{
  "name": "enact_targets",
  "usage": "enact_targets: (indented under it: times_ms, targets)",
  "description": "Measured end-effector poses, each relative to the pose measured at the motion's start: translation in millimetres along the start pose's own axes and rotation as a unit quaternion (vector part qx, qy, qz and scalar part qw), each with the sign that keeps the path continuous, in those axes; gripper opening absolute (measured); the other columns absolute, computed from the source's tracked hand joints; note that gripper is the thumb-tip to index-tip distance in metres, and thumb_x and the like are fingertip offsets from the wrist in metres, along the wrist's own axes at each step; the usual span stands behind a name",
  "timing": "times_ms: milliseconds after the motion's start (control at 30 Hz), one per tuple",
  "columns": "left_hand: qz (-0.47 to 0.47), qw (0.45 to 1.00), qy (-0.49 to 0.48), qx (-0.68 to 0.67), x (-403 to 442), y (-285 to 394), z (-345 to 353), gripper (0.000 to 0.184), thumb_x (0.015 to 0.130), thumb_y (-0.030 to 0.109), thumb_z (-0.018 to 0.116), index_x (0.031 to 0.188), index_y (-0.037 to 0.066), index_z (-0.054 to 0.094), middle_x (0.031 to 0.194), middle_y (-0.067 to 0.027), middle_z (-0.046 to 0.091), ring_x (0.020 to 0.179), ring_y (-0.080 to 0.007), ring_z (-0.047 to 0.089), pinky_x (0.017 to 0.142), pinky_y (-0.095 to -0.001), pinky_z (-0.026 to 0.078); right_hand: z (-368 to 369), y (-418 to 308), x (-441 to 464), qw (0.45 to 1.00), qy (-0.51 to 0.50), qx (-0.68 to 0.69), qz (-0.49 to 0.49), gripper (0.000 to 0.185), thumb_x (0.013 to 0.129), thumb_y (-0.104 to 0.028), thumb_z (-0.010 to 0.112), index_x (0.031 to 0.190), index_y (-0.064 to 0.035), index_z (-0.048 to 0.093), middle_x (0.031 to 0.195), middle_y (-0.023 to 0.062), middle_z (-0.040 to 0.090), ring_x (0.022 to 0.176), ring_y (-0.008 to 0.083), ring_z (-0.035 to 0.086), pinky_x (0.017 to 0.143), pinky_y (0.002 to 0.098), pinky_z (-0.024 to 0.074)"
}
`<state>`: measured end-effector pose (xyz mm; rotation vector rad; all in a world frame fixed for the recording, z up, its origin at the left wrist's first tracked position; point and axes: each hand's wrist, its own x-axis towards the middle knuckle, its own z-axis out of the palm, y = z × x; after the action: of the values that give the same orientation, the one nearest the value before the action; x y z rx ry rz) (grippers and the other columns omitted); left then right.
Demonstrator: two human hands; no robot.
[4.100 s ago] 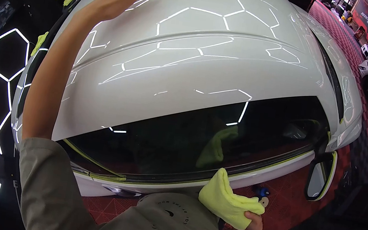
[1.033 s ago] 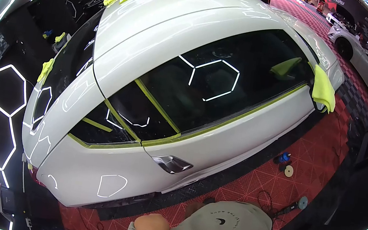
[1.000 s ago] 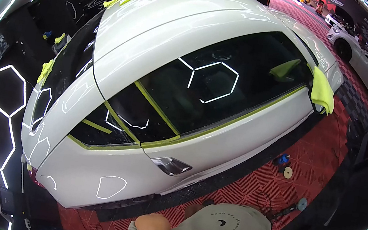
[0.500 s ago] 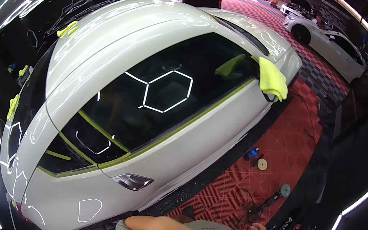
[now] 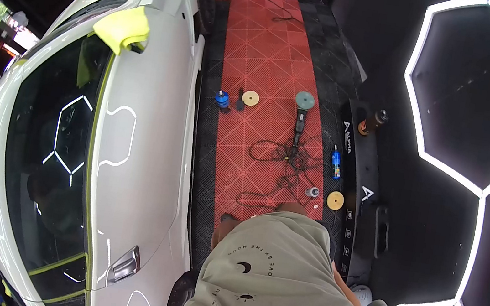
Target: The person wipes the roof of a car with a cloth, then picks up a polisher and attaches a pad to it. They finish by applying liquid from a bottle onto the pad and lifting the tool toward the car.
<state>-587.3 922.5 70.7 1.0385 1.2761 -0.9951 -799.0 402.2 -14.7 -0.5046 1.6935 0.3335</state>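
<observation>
Neither of my hands shows now. Part of my right forearm [image 5: 346, 287] is visible beside my grey-green T-shirt [image 5: 269, 264], and its hand is hidden behind the shirt. My left arm is out of sight. To my left stands a white car [image 5: 157, 102] with yellow-green tape [image 5: 97, 131] along its window edges. A yellow cloth [image 5: 123, 28] drapes over its side mirror. Ahead on the floor lies a corded polisher [image 5: 300, 120] with a round greenish pad [image 5: 305, 100].
Red floor tiles [image 5: 267, 48] run beside the car. On the floor are a blue bottle [image 5: 222, 99], a pale round pad [image 5: 250, 98] and a loose cable [image 5: 264, 149]. Along a black case [image 5: 351, 162] at right are another blue bottle [image 5: 336, 163], a yellowish pad [image 5: 335, 200] and a brown bottle [image 5: 373, 123].
My view has swung right and down from the car to the floor. Both hands, visible earlier in front of my shirt, have gone out of sight.
</observation>
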Motion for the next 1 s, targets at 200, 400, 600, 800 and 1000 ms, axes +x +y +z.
enact_targets:
  times_ms: [200,400,600,800,1000]
  targets:
    - [0.104,0.993,0.005,0.051,0,89,78,0.086,0.088,0.069,0.042,0.148,0.01,0.029,0.15,-0.0154,0.034,0.138,-0.0297,0.033,0.115,-0.0425,0.023,39,-41,-13,0.99,-0.108,0.087,0.038,0.06,0.09,-0.05,0.055,0.133,-0.0089,0.05,0.128,0.0155,0.056,0.125,0.0338,0.049,0.1,0.0516,0.041]
    - [0.1,0.989,-0.006,0.113,-1,144,162,0.09,0.085,0.072,0.043,0.148,0.008,0.028,0.151,-0.0162,0.031,0.138,-0.0308,0.033,0.115,-0.0427,0.023,72,-108,-43,0.985,-0.13,0.046,0.101,0.059,0.09,-0.049,0.055,0.131,-0.0073,0.053,0.128,0.0152,0.058,0.126,0.0315,0.05,0.102,0.0477,0.0412]
    - [-0.17,0.905,-0.373,-0.117,89,272,163,0.108,0.078,0.081,0.04,0.152,0.008,0.01,0.15,-0.0266,0.027,0.139,-0.0385,0.028,0.111,-0.0572,0.022,154,-230,-192,0.902,-0.082,-0.075,-0.418,0.029,0.087,-0.029,0.061,0.11,-0.0105,0.061,0.086,-0.0015,0.06,0.072,0.0098,0.054,0.062,0.0237,0.0428]
    - [0.376,0.782,0.132,0.479,76,489,260,0.08,0.086,0.041,0.066,0.146,0.01,0.024,0.125,-0.0188,0.055,0.117,-0.0301,0.05,0.097,-0.0447,0.039,246,-267,-500,0.44,-0.181,0.196,-0.857,0.038,0.085,-0.029,0.06,0.106,0.0026,0.058,0.077,0.0048,0.05,0.069,0.0149,0.041,0.067,0.032,0.0363]
    - [0.271,0.798,-0.029,0.537,57,605,341,0.039,0.086,0.025,0.066,0.118,0.004,0.056,0.103,-0.0091,0.063,0.091,-0.0187,0.061,0.084,-0.0328,0.047,342,-252,-632,0.288,-0.312,-0.018,-0.905,0.015,0.087,-0.019,0.054,0.102,-0.0176,0.059,0.07,-0.0018,0.053,0.06,0.0113,0.05,0.066,0.0312,0.0415]
